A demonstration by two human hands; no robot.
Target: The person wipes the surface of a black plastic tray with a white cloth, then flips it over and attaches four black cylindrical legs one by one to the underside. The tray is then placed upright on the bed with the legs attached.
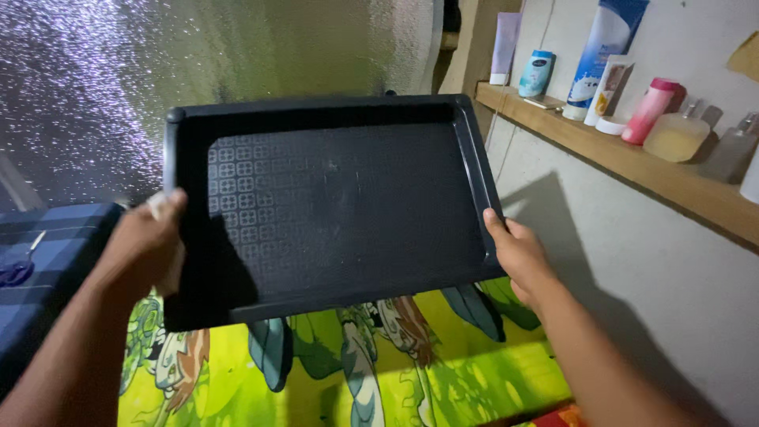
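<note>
A large black rectangular tray point(332, 198) with a raised rim and a patterned square texture on its face is held up in front of me, tilted toward the camera. My left hand point(150, 241) grips its left edge, thumb on the front. My right hand point(518, 257) grips the right edge near the lower corner. Nothing lies on the tray.
A bright green sheet with cartoon figures point(356, 364) lies below. A blue checked cloth point(47, 261) with scissors point(20, 265) is at the left. A wooden wall shelf point(632, 162) at the right carries several bottles and tubes. A glittery curtain point(95, 79) hangs behind.
</note>
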